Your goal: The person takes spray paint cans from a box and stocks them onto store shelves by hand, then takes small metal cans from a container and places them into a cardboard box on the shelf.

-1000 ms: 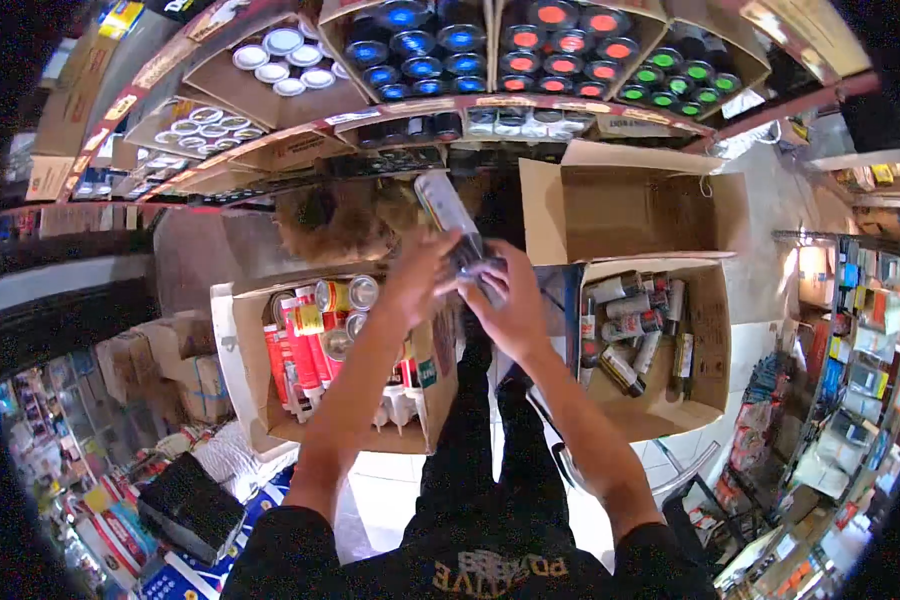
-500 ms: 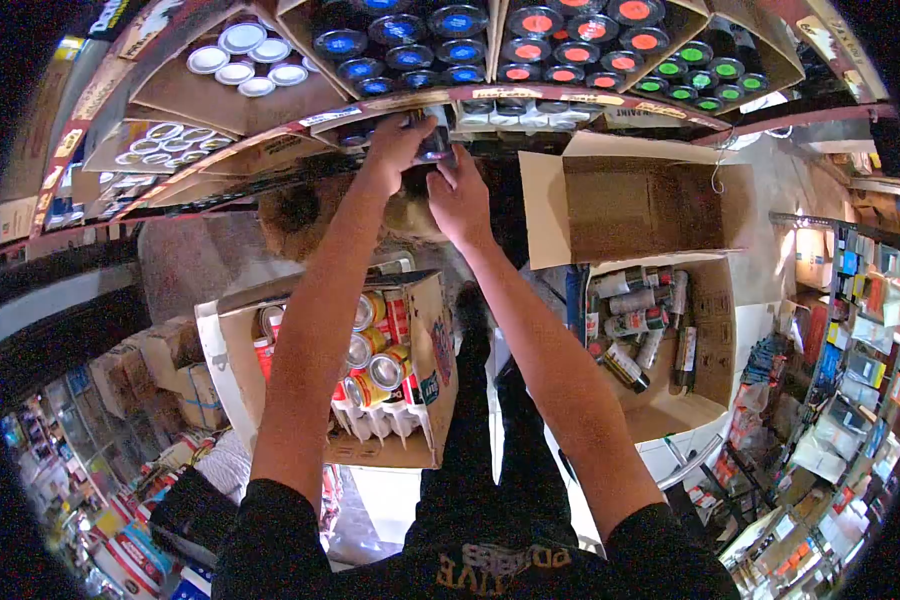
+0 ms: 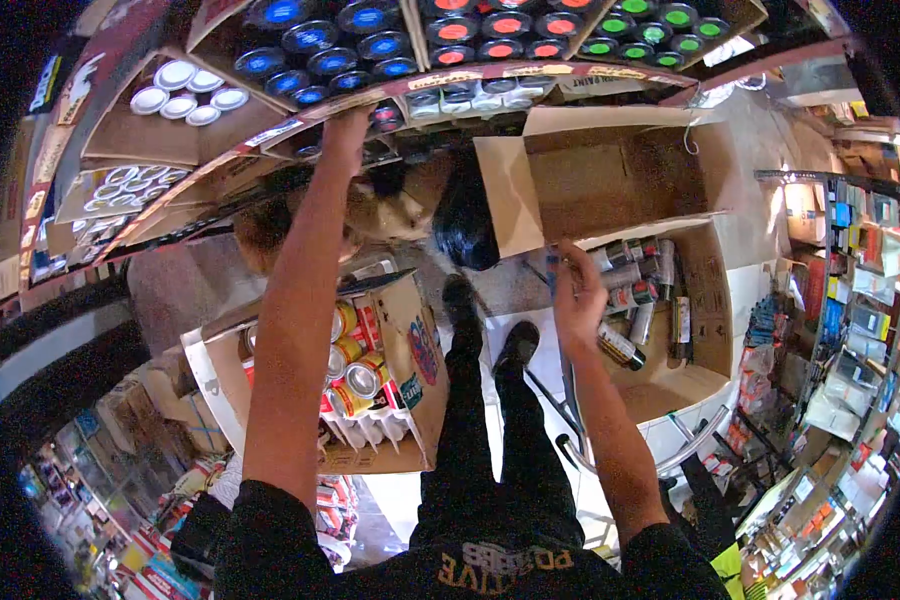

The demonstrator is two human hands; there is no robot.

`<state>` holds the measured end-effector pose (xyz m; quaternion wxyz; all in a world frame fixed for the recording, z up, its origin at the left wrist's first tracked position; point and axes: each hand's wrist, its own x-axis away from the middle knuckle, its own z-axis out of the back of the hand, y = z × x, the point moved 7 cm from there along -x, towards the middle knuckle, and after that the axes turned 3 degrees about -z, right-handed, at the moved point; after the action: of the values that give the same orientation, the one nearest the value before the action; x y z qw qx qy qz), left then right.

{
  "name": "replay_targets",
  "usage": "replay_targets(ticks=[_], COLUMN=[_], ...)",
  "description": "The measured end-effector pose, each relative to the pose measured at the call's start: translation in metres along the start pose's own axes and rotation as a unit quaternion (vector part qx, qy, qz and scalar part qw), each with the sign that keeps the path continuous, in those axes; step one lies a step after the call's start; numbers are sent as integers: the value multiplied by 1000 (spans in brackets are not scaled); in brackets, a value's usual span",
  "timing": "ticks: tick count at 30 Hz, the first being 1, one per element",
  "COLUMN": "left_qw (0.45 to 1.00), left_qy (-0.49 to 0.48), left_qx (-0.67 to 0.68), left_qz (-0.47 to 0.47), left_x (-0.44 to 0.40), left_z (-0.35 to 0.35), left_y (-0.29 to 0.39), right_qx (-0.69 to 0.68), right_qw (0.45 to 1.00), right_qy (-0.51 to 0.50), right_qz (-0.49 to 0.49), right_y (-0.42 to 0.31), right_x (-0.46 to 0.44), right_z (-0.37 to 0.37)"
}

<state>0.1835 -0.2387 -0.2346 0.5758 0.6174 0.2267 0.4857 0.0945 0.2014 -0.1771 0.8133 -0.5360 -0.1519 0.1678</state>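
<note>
My left hand (image 3: 344, 142) reaches up to the lower shelf compartment beneath the blue-topped spray cans (image 3: 342, 44). Its fingers are hidden by the shelf edge, so any hold there does not show. Close to it on the right is a dark can with a reddish top (image 3: 384, 118). My right hand (image 3: 578, 305) hovers at the left edge of an open carton (image 3: 705, 300), its fingers loosely bent and apart, with nothing visible in them. Several spray cans (image 3: 632, 295) lie jumbled inside that carton.
A carton of yellow-and-red tins (image 3: 362, 378) stands at left. Behind the spray-can carton is another open carton (image 3: 620, 180). Orange-topped (image 3: 506, 24) and green-topped cans (image 3: 654, 34) fill the upper shelf. A metal tube frame (image 3: 570, 430) stands near my feet.
My right hand has left the shelf and moved down and right to the spray-can carton. My left hand has shifted left and further into the shelf. The view has moved slightly.
</note>
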Motion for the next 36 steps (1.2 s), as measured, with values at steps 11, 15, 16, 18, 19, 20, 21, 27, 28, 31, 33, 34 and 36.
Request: replay_targets(ticks=[11,15,16,18,19,20,21,27,28,31,33,34,36], left_qw=[990,992,993,983,984,989,992,998,998,998,999,998,996], left_qy=[-23,-1,-7,7,2,6,10,11,-1,-34,-31,-36,-71], left_qx=[138,121,119,181,180,150,119,55,53,46,42,42,44], left_qz=[-1,17,16,5,5,18,32,20,17,-14,-3,12,5], left_x=[-5,-7,-4,9,14,19,23,44,43,36,54,58,57], left_z=[8,12,8,10,7,5,4,0,2,13,6,6,11], left_y=[-18,-13,-11,-6,-1,1,3,17,16,8,21,22,20], right_qx=[341,291,290,284,299,298,286,266,280,232,226,227,217], right_qw=[939,954,954,953,952,952,951,942,940,950,958,963,967], right_qy=[37,-14,-10,19,25,27,75,190,180,134,112,98,116], right_qz=[14,-75,-78,-106,-64,-65,-92,-81,-71,-161,-132,-107,-61], right_y=[161,173,180,182,174,172,166,140,140,158,153,151,147], right_x=[58,56,55,54,54,51,47,13,7,-8,-14,-15,-12], right_z=[151,153,153,154,156,157,162,175,174,174,173,172,170])
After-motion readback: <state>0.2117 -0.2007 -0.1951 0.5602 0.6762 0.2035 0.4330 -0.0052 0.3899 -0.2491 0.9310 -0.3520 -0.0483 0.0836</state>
